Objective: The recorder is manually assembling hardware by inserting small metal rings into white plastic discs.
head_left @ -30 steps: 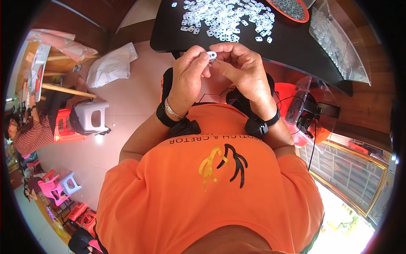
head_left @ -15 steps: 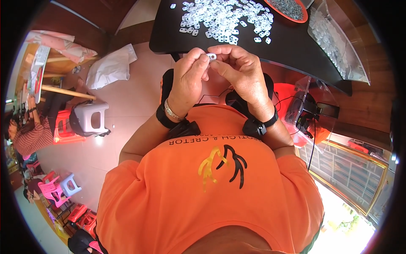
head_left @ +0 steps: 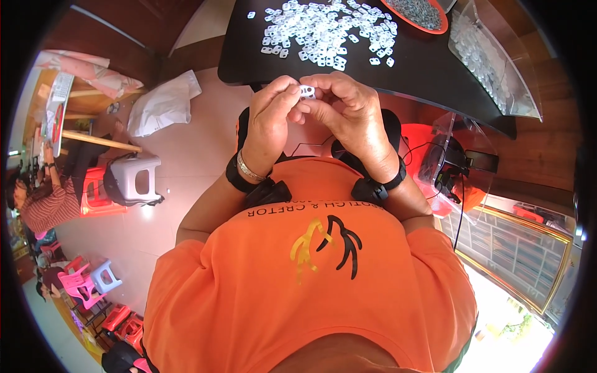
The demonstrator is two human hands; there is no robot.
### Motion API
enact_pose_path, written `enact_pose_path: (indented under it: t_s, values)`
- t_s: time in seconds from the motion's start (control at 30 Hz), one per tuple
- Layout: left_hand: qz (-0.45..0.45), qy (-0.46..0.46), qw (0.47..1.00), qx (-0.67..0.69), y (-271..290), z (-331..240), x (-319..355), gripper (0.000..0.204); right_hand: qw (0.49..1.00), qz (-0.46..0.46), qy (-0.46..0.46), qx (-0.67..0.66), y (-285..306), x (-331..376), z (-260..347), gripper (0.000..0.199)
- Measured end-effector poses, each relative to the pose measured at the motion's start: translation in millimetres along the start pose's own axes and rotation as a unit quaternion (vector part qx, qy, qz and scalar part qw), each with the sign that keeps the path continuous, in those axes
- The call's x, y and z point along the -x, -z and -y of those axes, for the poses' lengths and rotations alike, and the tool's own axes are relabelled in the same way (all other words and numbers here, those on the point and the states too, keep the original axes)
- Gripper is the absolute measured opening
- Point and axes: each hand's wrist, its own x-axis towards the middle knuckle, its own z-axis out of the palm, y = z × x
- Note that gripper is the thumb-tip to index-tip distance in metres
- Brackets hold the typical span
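Between my fingertips, just short of the table's near edge, is a small white plastic piece (head_left: 307, 92) with a dark round hole. My left hand (head_left: 272, 115) pinches its left side with thumb and forefinger. On the other side, my right hand (head_left: 349, 112) grips it between thumb and forefinger, the other fingers curled. Many similar white pieces (head_left: 320, 31) lie scattered on the black table (head_left: 261, 68) beyond my hands. An orange-rimmed dish (head_left: 435, 30) of small grey metal parts, perhaps screws, sits to their right.
A clear bin (head_left: 491, 68) of transparent parts stands at the table's right end. Below it are a red stool (head_left: 415, 133) and cables. Leftward, a white bag (head_left: 163, 105) lies on the floor near a grey stool (head_left: 143, 177); another person (head_left: 53, 202) works at a table.
Both hands have come slightly lower and nearer to me with the white piece. It has turned a little in my fingers, showing more of its face.
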Motion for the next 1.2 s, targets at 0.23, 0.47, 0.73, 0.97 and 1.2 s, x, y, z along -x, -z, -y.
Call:
enact_pose_path:
  t_s: [0.23, 0.47, 0.73, 0.97, 1.2]
  values:
    - [0.063, -0.014, 0.998, -0.016, 6, -3, 1, 0.024, 0.998, 0.009, 0.051, 0.016, 3, 2, 1, 0.021]
    - [0.073, -0.057, 0.995, -0.047, 8, 3, 4, 0.023, 0.998, 0.029, 0.06, 0.007, 3, 3, 6, 0.019]
    - [0.061, -0.064, 0.996, -0.011, 5, 0, 8, 0.018, 0.992, 0.028, 0.116, 0.025, 2, 4, 8, 0.02]
    - [0.041, -0.086, 0.995, -0.006, -3, -4, 14, 0.02, 0.983, 0.005, 0.179, 0.048, -3, 5, 0, 0.018]
    - [0.035, -0.12, 0.986, -0.109, 0, -8, 8, 0.023, 0.992, 0.024, 0.117, -0.043, -5, 6, -7, 0.022]
